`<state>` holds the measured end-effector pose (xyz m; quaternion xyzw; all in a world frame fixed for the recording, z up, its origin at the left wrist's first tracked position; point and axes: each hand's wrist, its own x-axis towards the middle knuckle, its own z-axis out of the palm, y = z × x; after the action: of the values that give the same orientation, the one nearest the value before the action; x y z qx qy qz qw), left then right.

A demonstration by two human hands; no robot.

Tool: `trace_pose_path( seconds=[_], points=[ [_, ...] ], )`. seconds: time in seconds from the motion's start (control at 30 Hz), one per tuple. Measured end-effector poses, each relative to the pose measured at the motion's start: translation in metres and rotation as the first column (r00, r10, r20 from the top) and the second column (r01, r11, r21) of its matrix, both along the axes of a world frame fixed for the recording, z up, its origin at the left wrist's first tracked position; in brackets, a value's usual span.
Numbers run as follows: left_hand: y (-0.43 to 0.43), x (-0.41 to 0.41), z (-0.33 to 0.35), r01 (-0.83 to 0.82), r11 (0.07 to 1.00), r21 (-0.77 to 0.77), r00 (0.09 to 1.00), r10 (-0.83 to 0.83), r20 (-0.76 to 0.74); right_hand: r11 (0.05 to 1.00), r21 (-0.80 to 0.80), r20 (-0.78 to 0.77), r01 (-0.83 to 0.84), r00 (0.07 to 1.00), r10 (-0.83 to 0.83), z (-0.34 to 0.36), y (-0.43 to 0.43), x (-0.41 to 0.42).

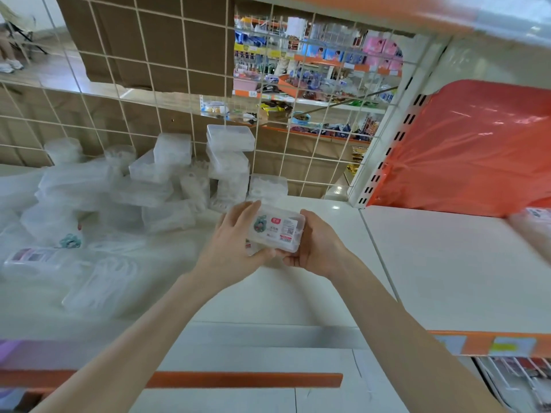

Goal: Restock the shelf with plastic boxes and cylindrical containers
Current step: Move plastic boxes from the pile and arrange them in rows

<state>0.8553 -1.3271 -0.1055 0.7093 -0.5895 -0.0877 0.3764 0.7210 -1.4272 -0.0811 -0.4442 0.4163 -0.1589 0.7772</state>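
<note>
Both hands hold one clear plastic box (275, 229) with a printed label above the white shelf (432, 263). My left hand (235, 239) cups its left end and my right hand (316, 242) grips its right end from below. Behind it, several more clear boxes (228, 153) are stacked against the wire grid back (298, 150). Two clear cylindrical containers (64, 150) stand at the back left. A loose heap of clear boxes and bagged items (89, 204) covers the left of the shelf.
An orange plastic bag (465, 150) fills the neighbouring bay on the right, past a slotted upright (390, 153). An upper shelf edge (387, 7) hangs overhead. Cardboard (143, 40) backs the grid at left. The orange shelf front (238, 380) runs below my arms.
</note>
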Motion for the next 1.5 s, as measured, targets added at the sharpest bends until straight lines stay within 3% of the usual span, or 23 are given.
trace_pose_path(
  seconds=[0.23,0.33,0.43,0.53,0.63,0.87,1.1,1.33,1.5],
  points=[
    [0.027,0.022,0.005,0.063,0.989,0.134,0.948,-0.102,0.303,0.957,-0.065,-0.118,-0.283,0.954,0.274,-0.003,0.016,0.009],
    [0.044,0.031,0.006,-0.013,0.992,0.126,0.926,-0.035,0.376,0.914,-0.246,-0.219,-0.322,0.937,0.271,-0.005,0.021,0.015],
    [0.061,0.038,0.004,-0.107,0.984,0.144,0.935,0.050,0.352,0.780,-0.555,-0.313,-0.289,0.942,0.126,-0.010,0.019,0.019],
    [0.071,0.038,-0.003,-0.176,0.960,0.218,0.942,0.099,0.321,0.561,-0.756,-0.391,-0.337,0.920,0.025,-0.020,0.011,0.021],
    [0.075,0.035,-0.012,-0.210,0.943,0.260,0.956,0.142,0.257,0.376,-0.778,-0.506,-0.503,0.857,0.099,-0.028,0.010,0.031],
    [0.086,0.031,-0.027,-0.228,0.949,0.218,0.972,0.207,0.113,0.178,-0.691,-0.682,-0.701,0.713,0.162,-0.046,0.010,0.052],
    [0.090,0.027,-0.035,-0.283,0.943,0.175,0.958,0.270,0.099,0.149,-0.741,-0.658,-0.655,0.752,0.037,-0.048,0.016,0.041],
    [0.088,0.018,-0.033,-0.275,0.930,0.245,0.960,0.252,0.120,0.268,-0.794,-0.588,-0.545,0.801,-0.115,-0.048,0.022,0.001],
    [0.079,-0.026,-0.026,-0.252,0.956,0.150,0.968,0.246,0.054,0.316,-0.837,-0.517,-0.447,0.835,-0.189,-0.038,0.022,-0.051]
  ],
)
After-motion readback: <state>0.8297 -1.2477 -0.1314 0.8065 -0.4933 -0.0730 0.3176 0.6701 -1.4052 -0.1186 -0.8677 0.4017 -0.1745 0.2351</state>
